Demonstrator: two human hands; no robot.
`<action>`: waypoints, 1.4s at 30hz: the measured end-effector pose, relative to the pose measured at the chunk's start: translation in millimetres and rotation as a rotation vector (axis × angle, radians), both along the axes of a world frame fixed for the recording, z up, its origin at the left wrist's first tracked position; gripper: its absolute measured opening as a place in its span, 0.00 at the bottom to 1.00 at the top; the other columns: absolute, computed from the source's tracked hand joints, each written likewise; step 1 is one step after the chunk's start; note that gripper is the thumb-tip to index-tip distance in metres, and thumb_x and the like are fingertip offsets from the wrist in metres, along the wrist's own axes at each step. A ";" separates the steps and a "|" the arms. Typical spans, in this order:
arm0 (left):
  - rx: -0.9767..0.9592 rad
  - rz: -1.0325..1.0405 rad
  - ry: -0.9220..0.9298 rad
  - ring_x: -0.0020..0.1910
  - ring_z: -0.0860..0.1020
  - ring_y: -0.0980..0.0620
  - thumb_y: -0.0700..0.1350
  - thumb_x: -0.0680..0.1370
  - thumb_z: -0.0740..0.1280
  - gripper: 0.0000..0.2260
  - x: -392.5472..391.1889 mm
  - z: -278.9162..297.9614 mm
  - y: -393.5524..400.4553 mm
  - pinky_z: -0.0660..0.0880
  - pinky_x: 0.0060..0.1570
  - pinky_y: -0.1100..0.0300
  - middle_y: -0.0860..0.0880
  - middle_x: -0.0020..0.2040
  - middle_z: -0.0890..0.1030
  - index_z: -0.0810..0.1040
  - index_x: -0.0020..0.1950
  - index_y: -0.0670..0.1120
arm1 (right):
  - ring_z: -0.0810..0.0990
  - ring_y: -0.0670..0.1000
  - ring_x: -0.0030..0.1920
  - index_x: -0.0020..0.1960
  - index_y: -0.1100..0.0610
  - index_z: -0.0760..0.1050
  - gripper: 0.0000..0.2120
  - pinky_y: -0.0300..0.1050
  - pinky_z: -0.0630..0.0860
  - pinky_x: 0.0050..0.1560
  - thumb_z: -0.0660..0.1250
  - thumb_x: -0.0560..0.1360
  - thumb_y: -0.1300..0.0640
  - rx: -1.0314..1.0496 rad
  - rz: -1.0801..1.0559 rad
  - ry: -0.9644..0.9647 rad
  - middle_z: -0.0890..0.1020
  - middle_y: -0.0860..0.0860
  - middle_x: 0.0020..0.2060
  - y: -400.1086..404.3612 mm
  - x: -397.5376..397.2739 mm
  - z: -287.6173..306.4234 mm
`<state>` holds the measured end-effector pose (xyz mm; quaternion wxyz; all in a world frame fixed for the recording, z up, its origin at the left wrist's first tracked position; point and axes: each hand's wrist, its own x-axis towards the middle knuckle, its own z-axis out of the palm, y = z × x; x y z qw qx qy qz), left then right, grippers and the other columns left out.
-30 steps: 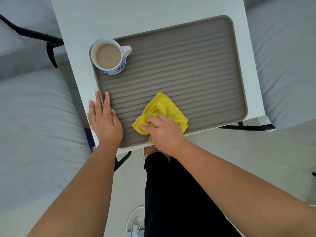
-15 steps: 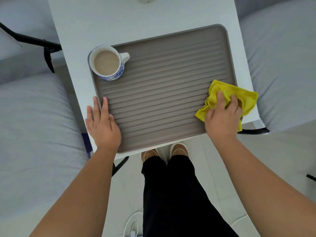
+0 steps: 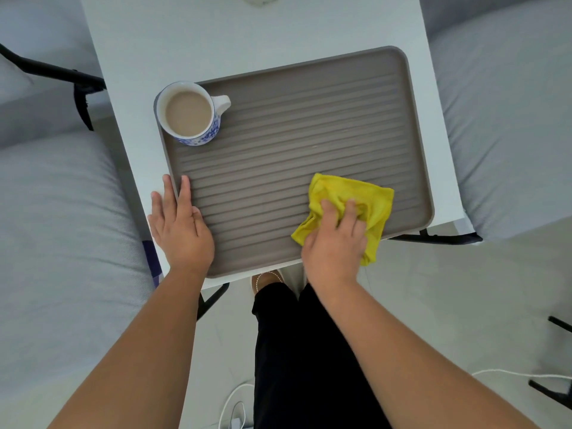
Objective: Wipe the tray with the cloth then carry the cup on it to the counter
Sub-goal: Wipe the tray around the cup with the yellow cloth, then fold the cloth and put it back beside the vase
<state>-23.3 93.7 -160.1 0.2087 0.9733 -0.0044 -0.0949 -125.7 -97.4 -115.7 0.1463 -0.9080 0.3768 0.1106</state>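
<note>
Right hand [image 3: 334,243], fingers curled into a yellow cloth [image 3: 353,209], pressing it on the near right part of the ribbed tray [image 3: 309,125]. Left hand [image 3: 181,226] flat, fingers straight, on the tray's left rim. Full cup [image 3: 189,114] upright at far left corner. Tray on white counter [image 3: 216,32].
</note>
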 end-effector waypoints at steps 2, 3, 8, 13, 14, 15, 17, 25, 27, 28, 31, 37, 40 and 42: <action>0.004 -0.001 0.003 0.78 0.50 0.44 0.40 0.82 0.53 0.24 -0.2 -0.2 0.5 0.48 0.75 0.44 0.51 0.80 0.53 0.57 0.78 0.54 | 0.76 0.62 0.48 0.63 0.53 0.75 0.31 0.52 0.74 0.45 0.74 0.60 0.56 0.039 0.070 0.022 0.72 0.64 0.66 23.0 -0.2 1.3; 0.006 -0.003 0.005 0.78 0.50 0.44 0.40 0.82 0.53 0.24 -0.1 -0.4 0.8 0.48 0.75 0.44 0.51 0.80 0.53 0.57 0.78 0.54 | 0.76 0.61 0.49 0.63 0.52 0.75 0.31 0.51 0.74 0.45 0.74 0.60 0.55 0.056 0.117 0.035 0.72 0.63 0.66 34.1 -0.7 1.1; 0.007 -0.004 0.005 0.78 0.51 0.43 0.40 0.82 0.54 0.25 0.8 -1.1 0.4 0.49 0.74 0.43 0.50 0.80 0.54 0.58 0.78 0.54 | 0.77 0.57 0.50 0.60 0.47 0.77 0.23 0.49 0.72 0.46 0.66 0.64 0.50 0.141 0.400 -0.011 0.74 0.55 0.67 54.2 2.3 3.3; 0.026 -0.025 0.017 0.78 0.53 0.42 0.43 0.82 0.55 0.23 1.6 1.4 1.1 0.50 0.74 0.43 0.48 0.80 0.55 0.59 0.78 0.51 | 0.66 0.53 0.55 0.60 0.43 0.77 0.19 0.52 0.70 0.51 0.59 0.71 0.49 0.191 0.398 -0.190 0.75 0.46 0.65 3.5 0.1 3.7; 0.033 -0.020 0.013 0.78 0.53 0.42 0.44 0.82 0.56 0.23 0.2 3.7 0.3 0.50 0.74 0.43 0.47 0.80 0.55 0.60 0.77 0.51 | 0.65 0.54 0.56 0.62 0.42 0.75 0.19 0.53 0.69 0.53 0.60 0.72 0.49 0.165 0.398 -0.174 0.73 0.47 0.68 -9.1 -3.6 3.9; 0.039 -0.003 0.008 0.77 0.54 0.43 0.46 0.81 0.57 0.23 -2.5 7.2 -1.7 0.50 0.74 0.44 0.47 0.80 0.54 0.61 0.77 0.51 | 0.64 0.55 0.58 0.64 0.42 0.74 0.20 0.54 0.69 0.55 0.62 0.72 0.48 0.136 0.396 -0.152 0.70 0.49 0.70 -20.1 -7.9 3.6; 0.036 0.039 0.004 0.76 0.55 0.44 0.48 0.80 0.59 0.22 -12.8 17.3 -11.6 0.50 0.72 0.45 0.49 0.79 0.55 0.64 0.74 0.53 | 0.65 0.58 0.61 0.69 0.44 0.68 0.26 0.57 0.68 0.57 0.63 0.72 0.46 0.093 0.363 -0.106 0.66 0.53 0.72 -36.6 -14.5 5.0; -0.002 -0.067 0.194 0.65 0.63 0.47 0.65 0.76 0.52 0.22 -84.2 49.0 -54.3 0.58 0.62 0.49 0.53 0.64 0.71 0.77 0.59 0.54 | 0.70 0.58 0.57 0.74 0.50 0.57 0.35 0.53 0.67 0.56 0.67 0.72 0.44 0.334 0.064 0.076 0.75 0.52 0.62 -30.6 -21.9 18.4; -0.012 -0.010 0.263 0.58 0.68 0.46 0.67 0.74 0.55 0.25 -86.3 51.7 -60.9 0.63 0.57 0.50 0.52 0.58 0.74 0.76 0.58 0.51 | 0.69 0.58 0.59 0.74 0.50 0.56 0.35 0.52 0.67 0.57 0.67 0.72 0.46 0.380 -0.008 0.089 0.75 0.51 0.63 -23.5 -18.5 22.2; -0.041 0.035 0.294 0.55 0.70 0.46 0.66 0.74 0.59 0.24 -84.2 53.4 -63.4 0.66 0.55 0.51 0.52 0.54 0.75 0.75 0.58 0.50 | 0.70 0.58 0.59 0.74 0.49 0.56 0.35 0.51 0.66 0.57 0.68 0.72 0.48 0.399 -0.056 0.080 0.76 0.51 0.62 -21.5 -15.0 24.3; -0.265 0.203 0.432 0.46 0.74 0.50 0.56 0.74 0.70 0.21 -72.8 63.4 -71.5 0.72 0.49 0.54 0.52 0.41 0.77 0.71 0.61 0.46 | 0.74 0.60 0.58 0.71 0.51 0.59 0.32 0.50 0.70 0.55 0.69 0.71 0.55 0.576 -0.290 0.013 0.79 0.54 0.56 -22.3 -1.5 25.5; -0.462 0.461 0.776 0.38 0.81 0.51 0.52 0.70 0.76 0.23 -46.5 64.7 -71.2 0.79 0.46 0.53 0.49 0.37 0.81 0.74 0.58 0.43 | 0.81 0.56 0.37 0.41 0.57 0.78 0.05 0.49 0.79 0.31 0.70 0.72 0.55 0.907 -0.550 -0.016 0.82 0.56 0.39 -40.9 12.5 31.7; -0.426 0.430 0.884 0.42 0.81 0.50 0.55 0.67 0.76 0.20 -44.2 68.9 -68.3 0.79 0.46 0.53 0.47 0.44 0.83 0.78 0.51 0.45 | 0.78 0.52 0.30 0.41 0.55 0.76 0.06 0.38 0.71 0.23 0.70 0.73 0.54 1.050 -0.724 0.002 0.80 0.54 0.37 -50.4 12.3 38.9; -0.436 0.407 0.961 0.43 0.79 0.52 0.54 0.72 0.73 0.12 -45.6 71.6 -68.6 0.76 0.46 0.56 0.48 0.45 0.82 0.79 0.46 0.46 | 0.76 0.52 0.29 0.43 0.55 0.75 0.05 0.36 0.69 0.21 0.70 0.74 0.55 1.105 -0.779 0.024 0.79 0.54 0.35 -56.4 10.5 39.4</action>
